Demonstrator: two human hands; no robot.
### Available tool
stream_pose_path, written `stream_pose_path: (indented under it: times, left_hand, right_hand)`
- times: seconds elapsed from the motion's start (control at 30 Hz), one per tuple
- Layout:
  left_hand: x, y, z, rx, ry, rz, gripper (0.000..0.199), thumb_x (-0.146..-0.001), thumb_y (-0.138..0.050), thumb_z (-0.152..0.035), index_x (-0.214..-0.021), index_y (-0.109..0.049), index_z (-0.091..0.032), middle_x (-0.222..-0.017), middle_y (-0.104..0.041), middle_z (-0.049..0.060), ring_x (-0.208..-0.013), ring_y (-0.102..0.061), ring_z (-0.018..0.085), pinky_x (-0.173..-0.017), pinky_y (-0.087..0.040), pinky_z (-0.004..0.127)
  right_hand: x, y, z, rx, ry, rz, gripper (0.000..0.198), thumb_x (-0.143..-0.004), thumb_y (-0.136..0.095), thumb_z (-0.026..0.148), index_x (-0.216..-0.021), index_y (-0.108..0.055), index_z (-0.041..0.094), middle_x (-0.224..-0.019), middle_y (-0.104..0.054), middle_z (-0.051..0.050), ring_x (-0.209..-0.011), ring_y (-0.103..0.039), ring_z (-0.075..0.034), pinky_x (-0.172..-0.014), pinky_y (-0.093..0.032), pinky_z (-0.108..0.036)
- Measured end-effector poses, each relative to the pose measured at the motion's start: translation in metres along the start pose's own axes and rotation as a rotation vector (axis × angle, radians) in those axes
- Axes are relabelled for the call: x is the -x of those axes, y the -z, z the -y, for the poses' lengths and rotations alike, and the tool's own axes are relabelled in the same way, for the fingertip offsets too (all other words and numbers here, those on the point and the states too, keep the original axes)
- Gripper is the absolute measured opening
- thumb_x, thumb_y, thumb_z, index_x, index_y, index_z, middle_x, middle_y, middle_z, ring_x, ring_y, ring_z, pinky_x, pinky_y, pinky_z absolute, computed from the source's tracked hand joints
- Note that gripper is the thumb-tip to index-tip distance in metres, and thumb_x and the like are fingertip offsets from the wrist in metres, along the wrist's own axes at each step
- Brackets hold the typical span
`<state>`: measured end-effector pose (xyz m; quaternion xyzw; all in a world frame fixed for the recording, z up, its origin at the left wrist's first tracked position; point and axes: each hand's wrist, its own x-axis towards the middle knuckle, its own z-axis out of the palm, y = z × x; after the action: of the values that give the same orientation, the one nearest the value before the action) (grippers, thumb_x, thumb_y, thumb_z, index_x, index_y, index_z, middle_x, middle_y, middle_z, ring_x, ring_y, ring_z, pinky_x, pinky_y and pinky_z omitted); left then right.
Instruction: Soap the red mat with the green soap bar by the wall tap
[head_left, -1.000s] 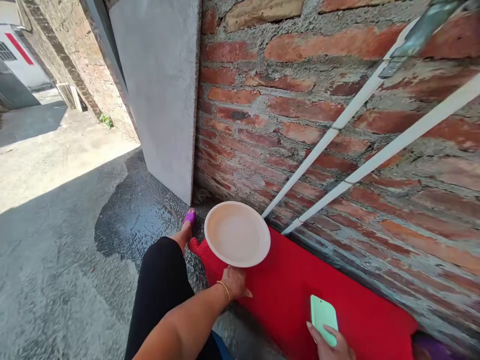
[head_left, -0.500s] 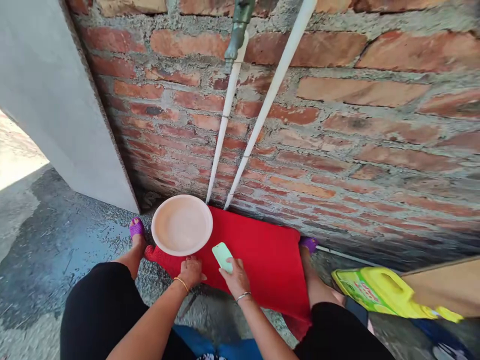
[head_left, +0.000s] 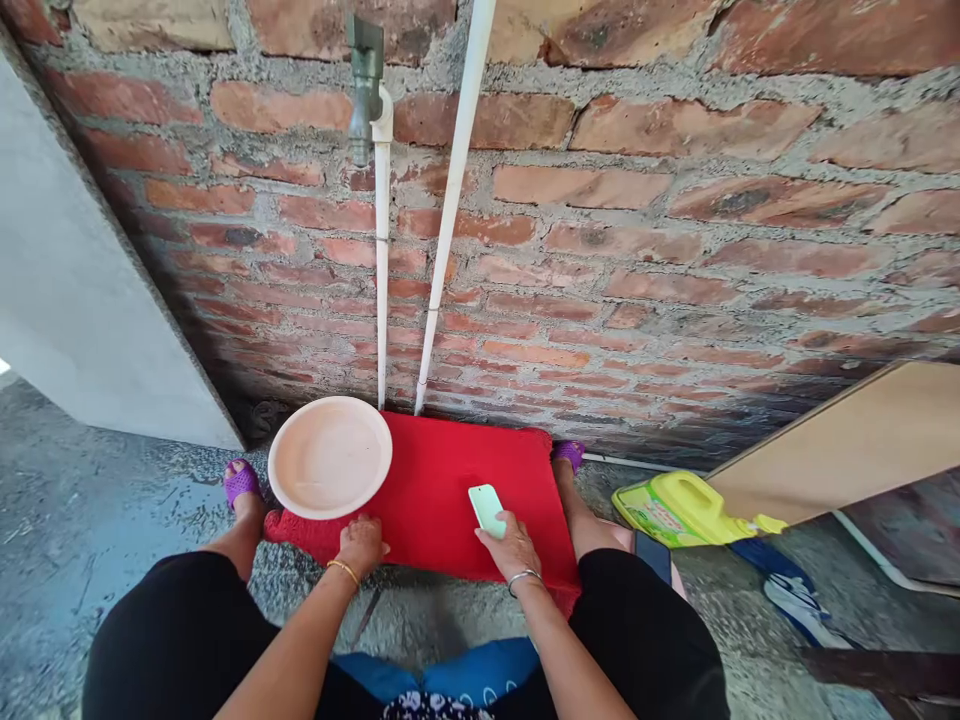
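Observation:
A red cloth (head_left: 450,450) is spread over a low, flat support between my feet and hangs over its near edge. My left hand (head_left: 363,546) presses down at the near edge of the cloth, fingers curled on it, just below the pale pink basin (head_left: 330,457). The basin sits on the cloth's left end, and I see nothing in it. In my right hand (head_left: 514,548) is a pale green scrub brush (head_left: 487,508), its smooth back up with a small dark hole near the far end. Its underside is hidden; it is over the right part of the cloth.
Against the brick wall (head_left: 600,240) run two white pipes (head_left: 382,270), one topped by a tap (head_left: 364,95). A grey panel (head_left: 82,260) leans at left. To the right are a yellow detergent jug (head_left: 686,510), a brown board (head_left: 847,440) and a dark phone (head_left: 652,556). The floor (head_left: 67,500) is wet.
The view has swung to the right, so the basin, cloth and pipes appear further left. My right hand with the brush has shifted rightwards over the cloth. The left hand stays at the cloth's edge.

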<state>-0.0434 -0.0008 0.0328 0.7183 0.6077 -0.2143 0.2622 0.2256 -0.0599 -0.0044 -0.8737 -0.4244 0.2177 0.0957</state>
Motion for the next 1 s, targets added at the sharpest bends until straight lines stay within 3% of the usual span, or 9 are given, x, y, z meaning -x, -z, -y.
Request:
stream_pose_path:
  times: [0.23,0.4,0.63,0.77,0.87,1.0]
  left_hand:
    - [0.003,0.004,0.009,-0.042,-0.015,0.071,0.044,-0.082,-0.051,-0.029,-0.123,-0.059,-0.016,-0.129,-0.061,0.014,-0.119,-0.057,0.024,-0.097,-0.046,0.035]
    - [0.004,0.006,0.017,-0.064,-0.030,0.139,0.042,-0.082,-0.050,-0.024,-0.120,-0.062,-0.012,-0.127,-0.062,0.019,-0.119,-0.058,0.027,-0.098,-0.047,0.039]
    - [0.003,0.006,0.025,-0.062,-0.052,0.145,0.044,-0.081,-0.051,-0.023,-0.122,-0.061,-0.011,-0.125,-0.063,0.020,-0.118,-0.058,0.030,-0.098,-0.047,0.043]
    - [0.001,0.004,0.026,-0.041,-0.062,0.147,0.044,-0.080,-0.053,-0.024,-0.121,-0.061,-0.009,-0.125,-0.063,0.020,-0.118,-0.058,0.029,-0.098,-0.047,0.041]
    - [0.000,0.005,0.026,-0.022,-0.055,0.122,0.040,-0.081,-0.051,-0.021,-0.119,-0.061,-0.011,-0.124,-0.063,0.020,-0.117,-0.059,0.027,-0.097,-0.047,0.039]
    - [-0.004,0.006,0.024,0.013,-0.022,0.057,0.038,-0.085,-0.048,-0.027,-0.120,-0.058,-0.015,-0.122,-0.064,0.017,-0.115,-0.060,0.025,-0.093,-0.048,0.038]
  right_hand:
    - [0.009,-0.003,0.035,0.078,0.079,0.061,0.041,-0.077,-0.060,0.039,-0.116,-0.052,0.027,-0.106,-0.059,-0.004,-0.092,-0.063,-0.018,-0.076,-0.044,-0.027]
    - [0.033,-0.032,0.093,0.085,0.302,0.154,0.040,-0.073,-0.066,0.038,-0.111,-0.056,0.028,-0.108,-0.058,-0.003,-0.095,-0.060,-0.018,-0.074,-0.041,-0.026]
    - [0.060,-0.062,0.154,0.110,0.429,0.231,0.036,-0.076,-0.063,0.039,-0.108,-0.058,0.024,-0.106,-0.058,-0.007,-0.092,-0.060,-0.023,-0.070,-0.040,-0.029]
    - [0.058,-0.053,0.156,0.205,0.497,0.266,0.036,-0.075,-0.062,0.031,-0.109,-0.058,0.024,-0.107,-0.057,-0.007,-0.092,-0.060,-0.024,-0.072,-0.040,-0.030]
    - [0.048,-0.040,0.138,0.226,0.387,0.281,0.037,-0.072,-0.063,0.033,-0.109,-0.057,0.027,-0.108,-0.057,-0.005,-0.091,-0.061,-0.021,-0.072,-0.040,-0.029]
    - [0.028,-0.020,0.093,0.182,0.189,0.248,0.038,-0.075,-0.061,0.043,-0.110,-0.055,0.029,-0.108,-0.058,-0.003,-0.092,-0.062,-0.020,-0.071,-0.042,-0.029]
